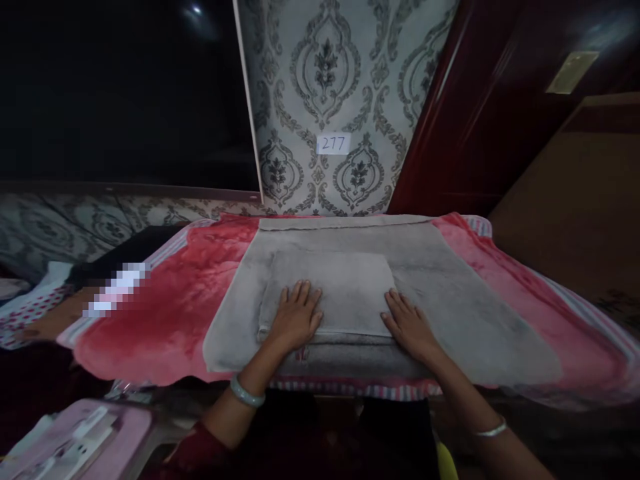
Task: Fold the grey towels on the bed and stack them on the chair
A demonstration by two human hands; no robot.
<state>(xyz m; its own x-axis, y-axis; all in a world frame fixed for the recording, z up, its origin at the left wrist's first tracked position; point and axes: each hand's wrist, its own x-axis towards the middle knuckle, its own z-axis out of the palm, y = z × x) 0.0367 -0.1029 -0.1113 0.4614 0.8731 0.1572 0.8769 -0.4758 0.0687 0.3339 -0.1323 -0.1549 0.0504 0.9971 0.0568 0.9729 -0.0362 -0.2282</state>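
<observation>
A folded grey towel (pixel 345 287) lies flat on a larger spread grey cloth (pixel 465 313) of the same plush look. My left hand (pixel 297 317) rests palm down on the folded towel's left part, fingers spread. At the towel's right edge, my right hand (pixel 410 327) lies flat with its fingers stretched out. Neither hand grips anything. Beneath the grey cloth, a red and pink fleece blanket (pixel 165 313) with striped borders covers the table. A rolled or folded strip (pixel 345 223) runs along the grey cloth's far edge.
Behind the table stands a patterned wall with a paper label (pixel 333 143) reading 277. A large dark screen (pixel 125 93) is at the upper left, a dark red door (pixel 480 100) at the right. A pink stool or tray (pixel 127 427) holds white items at the lower left.
</observation>
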